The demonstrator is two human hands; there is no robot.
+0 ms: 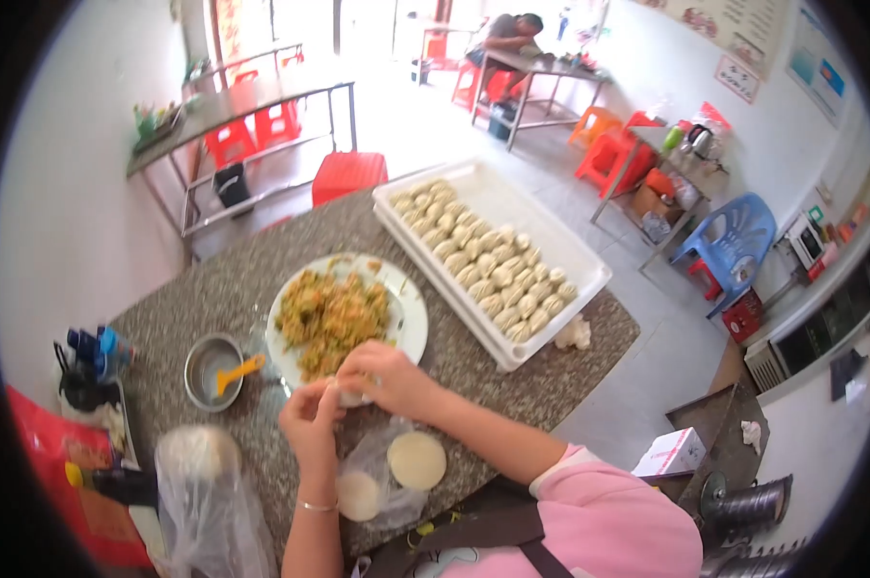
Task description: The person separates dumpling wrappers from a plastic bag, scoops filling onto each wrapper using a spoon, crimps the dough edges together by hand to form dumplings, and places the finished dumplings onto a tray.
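Observation:
Over the near edge of a white plate [415, 323] heaped with chopped filling [329, 313], my two hands meet with fingers pinched. Between my left hand [310, 421] and my right hand [385, 379] a small white dumpling [350, 396] shows in part; the fingers cover most of it. Just below my hands, two round dough wrappers, one larger [417, 460] and one smaller [359, 495], lie on a clear plastic bag [382, 448]. Rows of pleated dumplings [483, 255] fill much of a white tray [580, 255] beyond my right hand.
A metal bowl [199, 371] with a yellow-handled tool [240, 372] stands left of the plate on the speckled counter [262, 255]. A plastic-wrapped bundle [204, 482] sits near left. Farther off are tables, red stools [350, 175], a blue chair [734, 241] and a seated person [502, 43].

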